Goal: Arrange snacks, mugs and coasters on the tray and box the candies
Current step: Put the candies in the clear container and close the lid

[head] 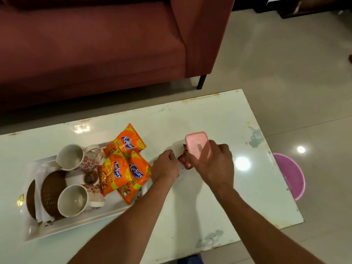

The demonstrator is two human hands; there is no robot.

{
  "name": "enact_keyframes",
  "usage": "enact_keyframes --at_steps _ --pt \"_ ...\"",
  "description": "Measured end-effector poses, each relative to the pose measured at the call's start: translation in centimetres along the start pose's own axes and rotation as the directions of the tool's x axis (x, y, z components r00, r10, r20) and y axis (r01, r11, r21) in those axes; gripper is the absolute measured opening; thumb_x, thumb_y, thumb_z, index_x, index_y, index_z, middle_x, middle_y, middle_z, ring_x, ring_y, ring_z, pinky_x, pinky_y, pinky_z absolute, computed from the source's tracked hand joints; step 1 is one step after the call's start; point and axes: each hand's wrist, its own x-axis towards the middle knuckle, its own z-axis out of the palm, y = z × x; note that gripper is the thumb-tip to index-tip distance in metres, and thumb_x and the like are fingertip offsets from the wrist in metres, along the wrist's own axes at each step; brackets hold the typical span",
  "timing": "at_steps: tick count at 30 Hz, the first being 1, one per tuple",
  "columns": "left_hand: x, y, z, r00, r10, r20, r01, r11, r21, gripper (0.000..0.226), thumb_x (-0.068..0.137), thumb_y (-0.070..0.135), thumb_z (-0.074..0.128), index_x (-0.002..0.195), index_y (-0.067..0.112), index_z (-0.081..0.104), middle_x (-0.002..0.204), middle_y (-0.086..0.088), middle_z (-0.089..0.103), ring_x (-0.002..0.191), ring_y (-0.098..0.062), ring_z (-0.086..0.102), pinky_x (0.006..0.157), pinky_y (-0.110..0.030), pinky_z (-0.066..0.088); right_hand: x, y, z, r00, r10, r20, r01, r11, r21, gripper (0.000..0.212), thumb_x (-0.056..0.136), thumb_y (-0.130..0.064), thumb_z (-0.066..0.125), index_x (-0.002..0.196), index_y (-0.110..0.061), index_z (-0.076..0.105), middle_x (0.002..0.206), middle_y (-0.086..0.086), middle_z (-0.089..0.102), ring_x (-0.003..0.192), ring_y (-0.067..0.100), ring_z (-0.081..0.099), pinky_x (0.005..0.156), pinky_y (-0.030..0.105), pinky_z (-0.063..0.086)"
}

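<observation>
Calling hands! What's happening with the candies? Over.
Left hand holds box. Right hand holds lid over it, not yet on. Candies inside. Nothing blocking.

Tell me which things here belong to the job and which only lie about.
Job: tray, far mug, near mug, coasters, snack packets, candy box held by left hand, candies, pink lid in right hand.
Lying about: sofa, pink tub on floor.

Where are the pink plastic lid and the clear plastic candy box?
pink plastic lid (195,141): head view, on its flat top.
clear plastic candy box (177,147): head view, on its far-left rim.
</observation>
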Motion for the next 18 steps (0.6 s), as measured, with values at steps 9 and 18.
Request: enact_keyframes --at_steps 9,18 --pt "0.3 0.7 -0.8 0.995 -0.065 0.074 0.068 0.997 -0.037 0.054 0.106 0.048 0.021 0.115 0.018 0.065 0.099 -0.007 0.075 0.073 -0.023 0.075 0.081 -0.042 0.062 -1.4 -2.3 3.0 0.994 -0.045 0.1 0.062 0.984 -0.169 0.068 0.067 -0.063 0.071 0.107 -0.01 0.058 0.103 0.006 0.053 0.097 0.027 0.052 0.062 0.032 0.045" --pt "0.6 0.7 -0.7 0.999 -0.018 0.027 0.017 1.0 0.008 0.042 0.106 0.041 0.041 0.135 0.022 0.063 0.131 -0.004 0.068 0.108 -0.029 0.068 0.09 -0.045 0.06 -1.0 -3.3 2.9 0.99 -0.017 0.137 0.049 0.971 -0.233 0.071 0.064 -0.05 0.078 0.116 -0.009 0.052 0.112 0.007 0.049 0.1 0.026 0.051 0.059 0.031 0.041"
